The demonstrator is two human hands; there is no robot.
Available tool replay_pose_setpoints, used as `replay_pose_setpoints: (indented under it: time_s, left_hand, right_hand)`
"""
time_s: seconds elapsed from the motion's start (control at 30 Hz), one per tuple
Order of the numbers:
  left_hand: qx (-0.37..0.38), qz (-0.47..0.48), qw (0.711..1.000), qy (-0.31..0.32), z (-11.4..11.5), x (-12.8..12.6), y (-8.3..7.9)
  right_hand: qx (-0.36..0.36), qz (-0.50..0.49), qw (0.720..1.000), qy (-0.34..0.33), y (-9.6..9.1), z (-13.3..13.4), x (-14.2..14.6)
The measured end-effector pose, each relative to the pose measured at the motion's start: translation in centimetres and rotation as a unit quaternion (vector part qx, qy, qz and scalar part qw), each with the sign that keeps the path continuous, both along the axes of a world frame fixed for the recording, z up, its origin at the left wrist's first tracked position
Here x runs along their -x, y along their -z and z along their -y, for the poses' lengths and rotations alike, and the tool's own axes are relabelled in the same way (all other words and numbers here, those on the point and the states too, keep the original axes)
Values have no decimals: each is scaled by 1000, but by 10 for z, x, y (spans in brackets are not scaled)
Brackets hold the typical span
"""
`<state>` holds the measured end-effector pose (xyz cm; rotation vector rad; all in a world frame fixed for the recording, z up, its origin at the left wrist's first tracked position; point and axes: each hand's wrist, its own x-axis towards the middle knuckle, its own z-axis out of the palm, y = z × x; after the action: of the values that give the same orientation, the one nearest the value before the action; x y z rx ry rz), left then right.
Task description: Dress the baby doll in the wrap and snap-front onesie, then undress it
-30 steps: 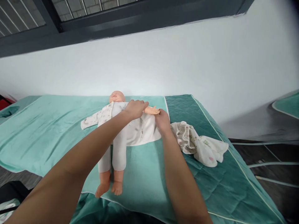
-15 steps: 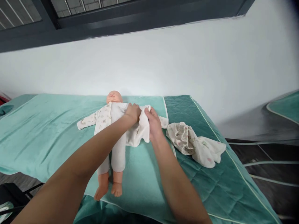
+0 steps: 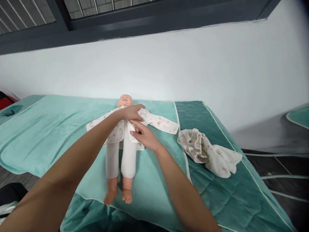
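Note:
A baby doll lies on its back on a teal towel, head toward the wall, in white leggings and a white patterned top whose sleeves spread to both sides. My left hand rests on the doll's chest just below the neck, fingers curled over the top's fabric. My right hand sits lower on the belly, fingers pinching the front flap of the top and pulling it across.
A crumpled patterned cloth lies to the right on the dark green quilted bed cover. A white wall runs behind the bed, with a dark window frame above. Dark floor shows at the right.
The top's right flap, lying open a second ago, has been folded across the doll's chest. Both hands moved inward onto the torso, and the doll's bare right arm is now covered by the sleeve.

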<state>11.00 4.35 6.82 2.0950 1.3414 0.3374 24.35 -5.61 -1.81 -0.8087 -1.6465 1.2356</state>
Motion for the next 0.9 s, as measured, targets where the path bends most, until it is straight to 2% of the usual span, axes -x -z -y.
replay_pose_setpoints:
  time_s: [0.07,0.13,0.23,0.33,0.4,0.47,0.57,0.63,0.7,0.73,0.8,0.83,0.9]
  left_hand:
    - [-68,-81,994,-4,4,-8,5]
    - [-154,-127,979,-36,5,-12,8]
    - [-251,-137,950,-122,0,-4,11]
    - [-277,-104,937,-186,-7,17,18]
    - [-286,-55,935,-203,-5,33,25]
    - [-307,-1,929,-208,7,48,34]
    - [-318,63,918,-228,43,70,53]
    - [-291,123,912,-262,72,86,70]
    - [-221,199,895,-331,98,101,87]
    - [-174,240,878,-376,108,108,95]
    - [-76,335,839,-422,122,119,106]
    - [-25,392,818,-419,126,122,109]
    - [64,499,780,-373,126,124,112]
  right_hand:
    - [1,20,1000,-9,-4,2,-4]
    - [18,15,999,-33,-9,5,-8]
    - [41,-5,997,-72,-16,8,-12]
    - [56,-39,994,-85,-19,7,-13]
    - [61,-66,995,-54,-16,3,-14]
    - [54,-62,997,8,-11,-4,-17]
    - [16,66,984,162,-2,-14,-26]
    - [-7,223,940,260,5,-18,-32]
    - [-8,349,887,302,11,-20,-35]
    - [-6,374,876,306,15,-21,-35]
    - [-6,328,896,300,21,-22,-30]
    - [-9,279,914,295,25,-22,-27]
    - [-6,189,942,278,32,-24,-19]
